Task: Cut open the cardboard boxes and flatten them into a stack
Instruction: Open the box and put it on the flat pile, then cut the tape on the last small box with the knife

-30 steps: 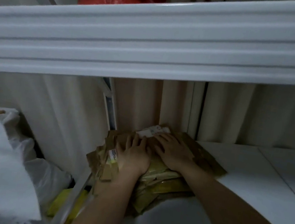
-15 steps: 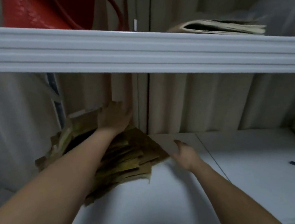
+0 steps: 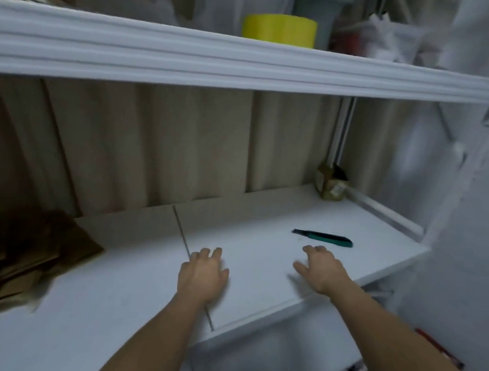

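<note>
A stack of flattened brown cardboard point(image 3: 10, 252) lies at the left end of the white shelf point(image 3: 130, 301). A small upright cardboard box point(image 3: 331, 185) stands in the far right corner of the shelf. A green-handled cutter point(image 3: 323, 238) lies on the shelf to the right. My left hand point(image 3: 203, 274) hovers over the middle of the shelf, fingers loosely spread, holding nothing. My right hand point(image 3: 321, 267) is just short of the cutter, fingers spread and empty, blurred by motion.
An upper white shelf point(image 3: 252, 60) runs overhead with a yellow tape roll point(image 3: 279, 27), white plastic bags and papers. A beige curtain hangs behind the lower shelf. A white wall point(image 3: 476, 244) closes the right side. Bins sit below at the lower right.
Both hands have left the cardboard stack and moved right along the shelf. My view swung right, bringing the cutter and the small box into sight.
</note>
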